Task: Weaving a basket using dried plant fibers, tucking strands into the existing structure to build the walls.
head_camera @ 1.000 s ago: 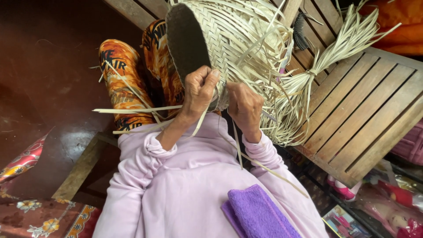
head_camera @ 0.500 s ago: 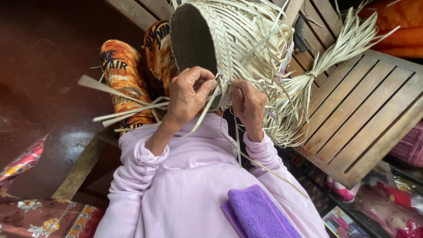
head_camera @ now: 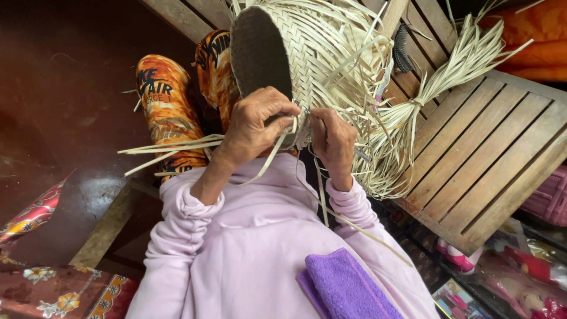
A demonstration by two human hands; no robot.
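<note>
A half-woven basket of pale palm strips point(head_camera: 319, 53) lies on its side in my lap, its dark opening turned left. My left hand point(head_camera: 257, 124) grips the basket's rim, fingers curled over the edge and pinching loose strips. My right hand point(head_camera: 333, 142) presses against the woven wall just right of the rim, fingers closed on a strip. Loose strip ends point(head_camera: 171, 150) trail out to the left under my left wrist. A tied bundle of unwoven strips point(head_camera: 431, 88) fans out to the right of the basket.
I sit on a slatted wooden bench point(head_camera: 490, 153) above a dark red floor point(head_camera: 65, 100). A purple cloth point(head_camera: 348, 286) lies on my lilac sleeve. Orange patterned trousers point(head_camera: 165, 106) cover my legs. Packaged goods point(head_camera: 508, 277) lie lower right.
My left hand has slid up from beneath the rim onto its edge, and the loose strips to the left have shifted. The right hand has stayed on the basket wall.
</note>
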